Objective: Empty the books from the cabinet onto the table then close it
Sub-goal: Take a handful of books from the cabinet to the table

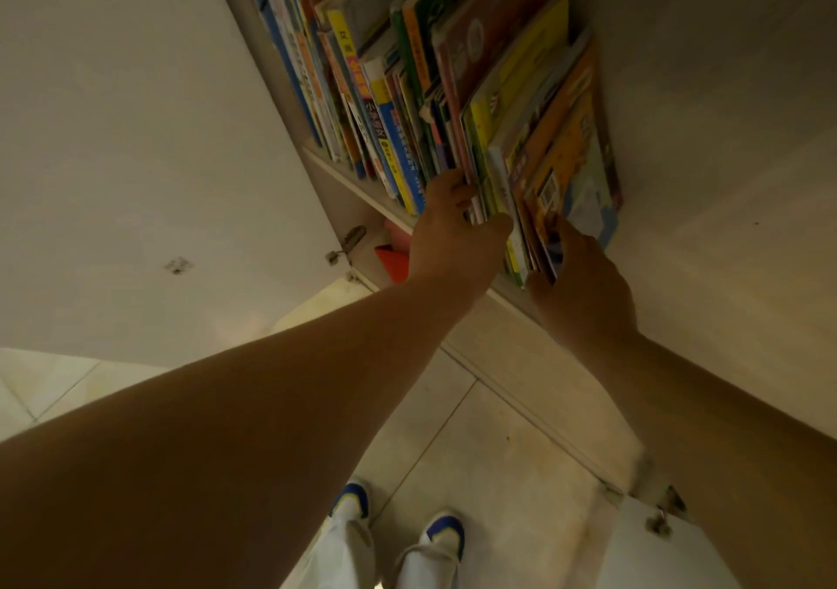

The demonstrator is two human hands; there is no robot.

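While the left hand (453, 226) pinches upright, colourful thin paperback books (502, 167) between fingers and thumb, the right hand (584, 280) clasps their far side, spines facing outward.

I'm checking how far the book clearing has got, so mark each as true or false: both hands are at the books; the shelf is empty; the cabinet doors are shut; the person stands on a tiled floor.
1. Both hands are at the books. True: the left hand and right hand grip a bunch of books at the right end of the row.
2. The shelf is empty. False: the shelf is packed with upright books.
3. The cabinet doors are shut. False: the left door stands open.
4. The person stands on a tiled floor. True: shoes show on the floor.
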